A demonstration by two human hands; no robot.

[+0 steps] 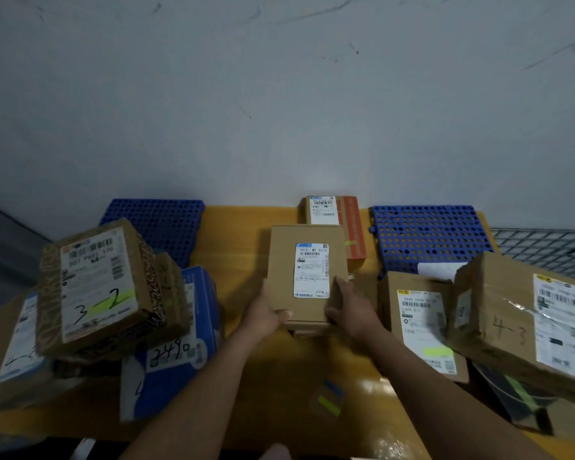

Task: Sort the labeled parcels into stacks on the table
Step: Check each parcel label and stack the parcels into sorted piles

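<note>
Two hands held the brown labelled box [307, 273] over the middle of the yellow table [233, 234], its long axis running straight away from you toward the wall. Your left hand [266, 313] and right hand [349, 310] each clasped a near corner, equally close, forearms converging. The orange-striped parcel [352, 227] lay just beyond its far edge.

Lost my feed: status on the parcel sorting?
The left hand and right hand grip the brown parcel, label up, mid-table. Behind it, the orange-striped parcel. Flanking: left stack, right stack.
</note>
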